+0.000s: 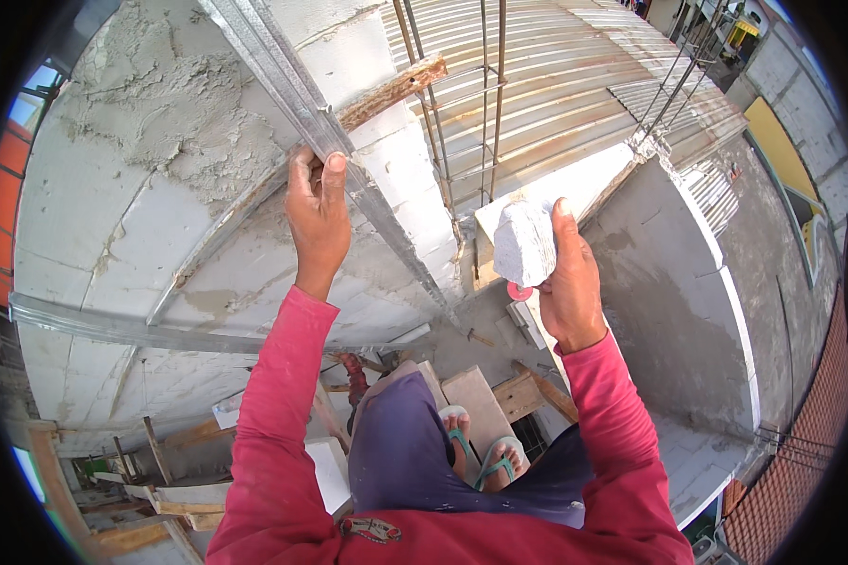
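Observation:
My left hand [320, 212] pinches the edge of a long galvanized metal channel [287, 80], thumb in front and fingers behind. The channel slants down across a wall of pale blocks [254, 259]. Gripped in my right hand [575, 287] is a rough white chunk [525, 243], like a broken piece of lightweight block, held apart from the channel. A small red round thing [518, 290] shows just under the chunk; I cannot make out what it is. Rough grey mortar [174, 122] covers part of the wall's upper left.
Below me, my sandalled feet [485, 452] stand on planks [476, 400]. A wooden piece [394, 91] juts out beside the channel, near upright steel bars [490, 104]. Beyond lies a corrugated metal roof [575, 66]. A second metal channel [132, 325] runs along the wall at left. A grey wall [674, 282] rises at right.

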Action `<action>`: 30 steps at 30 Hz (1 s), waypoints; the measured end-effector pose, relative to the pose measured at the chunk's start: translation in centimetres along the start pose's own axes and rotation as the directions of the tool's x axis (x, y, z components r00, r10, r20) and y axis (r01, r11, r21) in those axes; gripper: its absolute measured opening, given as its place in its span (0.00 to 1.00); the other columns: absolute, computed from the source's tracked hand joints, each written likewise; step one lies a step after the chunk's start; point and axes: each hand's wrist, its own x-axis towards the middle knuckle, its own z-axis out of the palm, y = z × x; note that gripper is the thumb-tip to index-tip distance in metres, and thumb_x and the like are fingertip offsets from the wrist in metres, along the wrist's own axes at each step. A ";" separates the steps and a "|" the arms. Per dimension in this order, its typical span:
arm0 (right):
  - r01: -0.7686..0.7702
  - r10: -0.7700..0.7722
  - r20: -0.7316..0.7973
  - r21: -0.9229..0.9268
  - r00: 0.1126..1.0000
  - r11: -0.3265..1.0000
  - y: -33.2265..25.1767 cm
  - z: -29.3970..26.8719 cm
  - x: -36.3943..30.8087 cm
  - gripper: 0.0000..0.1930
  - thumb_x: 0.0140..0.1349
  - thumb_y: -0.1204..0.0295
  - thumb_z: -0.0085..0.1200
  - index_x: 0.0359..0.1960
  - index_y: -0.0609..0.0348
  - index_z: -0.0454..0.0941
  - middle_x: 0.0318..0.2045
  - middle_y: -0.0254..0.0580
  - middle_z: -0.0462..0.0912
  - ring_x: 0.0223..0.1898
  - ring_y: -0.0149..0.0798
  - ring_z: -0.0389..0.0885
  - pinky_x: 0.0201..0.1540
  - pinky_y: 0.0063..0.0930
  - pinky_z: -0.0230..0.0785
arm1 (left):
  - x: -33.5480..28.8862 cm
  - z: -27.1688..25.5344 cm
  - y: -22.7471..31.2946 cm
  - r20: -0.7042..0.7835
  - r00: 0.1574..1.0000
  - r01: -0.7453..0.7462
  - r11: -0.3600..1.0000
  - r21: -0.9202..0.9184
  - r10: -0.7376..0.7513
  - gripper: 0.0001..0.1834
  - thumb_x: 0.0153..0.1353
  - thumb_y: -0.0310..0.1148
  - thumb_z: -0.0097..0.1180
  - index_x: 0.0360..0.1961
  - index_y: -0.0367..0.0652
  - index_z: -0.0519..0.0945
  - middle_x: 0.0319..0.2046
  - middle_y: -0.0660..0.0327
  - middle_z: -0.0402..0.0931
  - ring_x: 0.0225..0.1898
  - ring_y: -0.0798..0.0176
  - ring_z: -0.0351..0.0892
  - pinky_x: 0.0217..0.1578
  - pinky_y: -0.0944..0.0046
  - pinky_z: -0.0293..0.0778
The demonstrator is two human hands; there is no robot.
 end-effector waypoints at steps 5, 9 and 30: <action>-0.003 0.001 -0.075 -0.036 0.997 0.999 1.2 0.5 0.4 0.25 0.78 0.48 0.46 0.53 0.60 0.80 0.42 0.35 0.86 0.37 0.27 0.82 0.39 0.24 0.73 | -0.2 -0.3 -2.0 0.020 0.996 0.077 0.982 0.175 -0.081 0.33 0.75 0.51 0.53 0.65 0.30 0.72 0.48 0.51 0.82 0.53 0.61 0.80 0.56 0.60 0.73; 0.028 -0.037 -0.111 -0.081 0.993 0.996 0.8 2.5 -0.5 0.25 0.77 0.46 0.44 0.43 0.55 0.83 0.26 0.25 0.80 0.16 0.18 0.63 0.14 0.18 0.48 | -0.6 -0.1 -1.3 0.018 0.997 0.074 0.982 0.176 -0.078 0.37 0.72 0.50 0.58 0.69 0.30 0.68 0.54 0.47 0.76 0.56 0.54 0.79 0.57 0.55 0.73; 0.015 -0.008 0.032 -0.245 0.999 0.969 4.0 2.5 -1.2 0.35 0.75 0.41 0.46 0.60 0.66 0.75 0.45 0.41 0.83 0.42 0.31 0.81 0.43 0.28 0.74 | -6.7 0.8 4.5 0.640 0.740 0.032 0.940 -0.340 0.207 0.43 0.46 0.27 0.77 0.65 0.38 0.72 0.61 0.54 0.77 0.62 0.58 0.79 0.63 0.55 0.77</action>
